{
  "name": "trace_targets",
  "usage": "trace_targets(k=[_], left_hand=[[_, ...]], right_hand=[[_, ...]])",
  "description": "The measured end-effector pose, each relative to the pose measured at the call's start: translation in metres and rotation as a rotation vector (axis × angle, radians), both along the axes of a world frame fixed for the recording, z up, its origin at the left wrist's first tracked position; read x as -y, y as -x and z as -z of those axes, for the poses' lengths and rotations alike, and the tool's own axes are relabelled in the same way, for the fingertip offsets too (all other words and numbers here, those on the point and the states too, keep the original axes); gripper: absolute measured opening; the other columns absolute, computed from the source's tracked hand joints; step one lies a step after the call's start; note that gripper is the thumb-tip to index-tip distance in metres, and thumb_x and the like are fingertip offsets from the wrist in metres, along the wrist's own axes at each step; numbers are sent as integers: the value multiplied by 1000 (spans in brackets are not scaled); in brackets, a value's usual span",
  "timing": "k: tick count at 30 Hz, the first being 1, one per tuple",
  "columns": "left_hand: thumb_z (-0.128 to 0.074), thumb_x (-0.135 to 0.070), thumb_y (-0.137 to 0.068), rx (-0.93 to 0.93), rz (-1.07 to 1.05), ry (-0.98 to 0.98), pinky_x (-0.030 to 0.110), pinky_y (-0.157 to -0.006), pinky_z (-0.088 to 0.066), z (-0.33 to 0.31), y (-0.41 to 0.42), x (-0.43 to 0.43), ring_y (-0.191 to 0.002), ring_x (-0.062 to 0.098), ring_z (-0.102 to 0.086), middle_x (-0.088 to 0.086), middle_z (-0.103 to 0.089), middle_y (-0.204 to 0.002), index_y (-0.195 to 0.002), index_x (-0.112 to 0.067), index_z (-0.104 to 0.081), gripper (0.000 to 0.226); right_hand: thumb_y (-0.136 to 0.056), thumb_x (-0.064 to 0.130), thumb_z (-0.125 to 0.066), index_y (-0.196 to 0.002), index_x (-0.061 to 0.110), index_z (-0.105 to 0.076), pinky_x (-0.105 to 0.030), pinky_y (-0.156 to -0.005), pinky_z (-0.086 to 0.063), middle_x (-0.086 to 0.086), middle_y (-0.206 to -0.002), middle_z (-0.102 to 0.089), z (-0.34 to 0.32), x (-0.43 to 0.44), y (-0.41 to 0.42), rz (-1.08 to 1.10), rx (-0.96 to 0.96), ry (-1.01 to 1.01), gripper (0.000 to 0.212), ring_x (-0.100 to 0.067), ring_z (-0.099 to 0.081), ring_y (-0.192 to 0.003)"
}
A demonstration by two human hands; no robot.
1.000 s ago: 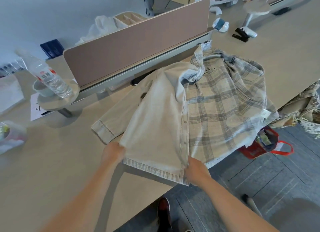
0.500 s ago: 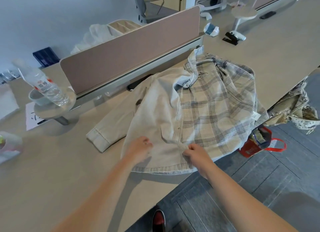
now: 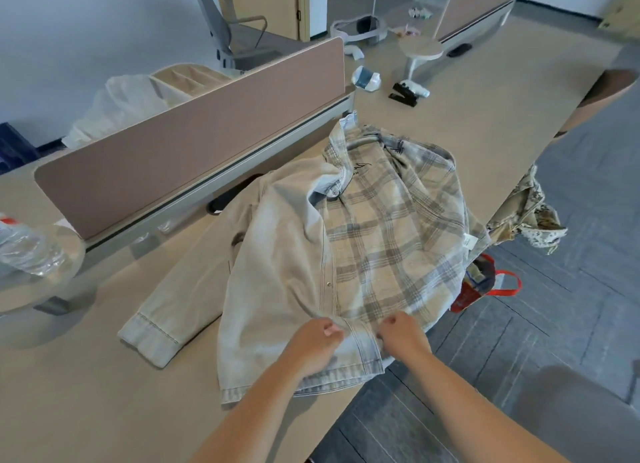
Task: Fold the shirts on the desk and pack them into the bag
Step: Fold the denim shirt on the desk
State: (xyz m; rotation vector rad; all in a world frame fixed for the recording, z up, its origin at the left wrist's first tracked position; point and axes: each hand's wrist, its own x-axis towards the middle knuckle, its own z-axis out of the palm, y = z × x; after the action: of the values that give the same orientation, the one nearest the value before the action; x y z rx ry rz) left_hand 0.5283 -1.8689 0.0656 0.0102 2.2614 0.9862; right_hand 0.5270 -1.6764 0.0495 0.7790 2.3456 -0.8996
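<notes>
- The denim shirt lies spread on the desk, its hem at the near edge and one sleeve stretched out to the left.
- The left hand rests on the denim near the hem, fingers curled into the cloth beside the button strip.
- The right hand is just beside it, fingers curled and pinching the same front edge.
- A plaid shirt lies partly under the denim one and spills over the desk's right edge.
- The red bag stands on the floor below, partly hidden by the plaid cloth.
- A patterned cloth hangs off the desk further right.
- A divider stands behind the shirts; a water bottle is at far left and a stapler at the back.
</notes>
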Motion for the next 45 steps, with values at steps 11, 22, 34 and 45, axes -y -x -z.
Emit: trace_targets(k=[11, 22, 34, 45], left_hand=[[-50, -35, -101, -103, -69, -212, 39, -81, -57, -104, 110, -102, -87, 18, -71, 0, -73, -95, -98, -19, -68, 24], [-48, -36, -103, -179, 27, -67, 22, -68, -49, -100, 263, -231, -83, 4, -68, -8, -71, -96, -101, -25, -66, 21], [-42, -34, -105, -65, 71, 73, 21, -77, -47, -23, 400, -330, -101, 8, -64, -9, -63, -125, -129, -22, -60, 32], [-43, -40, -105, 99, 100, 22, 21, -85, -37, -15, 405, -351, -111, 8, -51, -2, -58, -135, -145, -21, -48, 44]], right_hand=[[-95, 22, -54, -92, 20, -64, -37, -67, -56, -6, -88, -71, -103, -94, 64, 250, -293, 142, 11, -23, -68, -77], [-90, 17, -47, -84, 9, -61, -32, -55, -39, -4, -75, -63, -66, -254, 210, 339, -315, 203, 17, -18, -52, -62], [-91, 12, -51, -63, 10, -47, -24, -46, -32, -4, -59, -49, 29, -320, 374, 92, 63, 72, 28, -18, -44, -49], [-78, 4, -52, -60, 18, -33, -26, -47, -21, 1, -54, -34, 10, -334, 375, 172, -78, 313, 29, -17, -30, -50]])
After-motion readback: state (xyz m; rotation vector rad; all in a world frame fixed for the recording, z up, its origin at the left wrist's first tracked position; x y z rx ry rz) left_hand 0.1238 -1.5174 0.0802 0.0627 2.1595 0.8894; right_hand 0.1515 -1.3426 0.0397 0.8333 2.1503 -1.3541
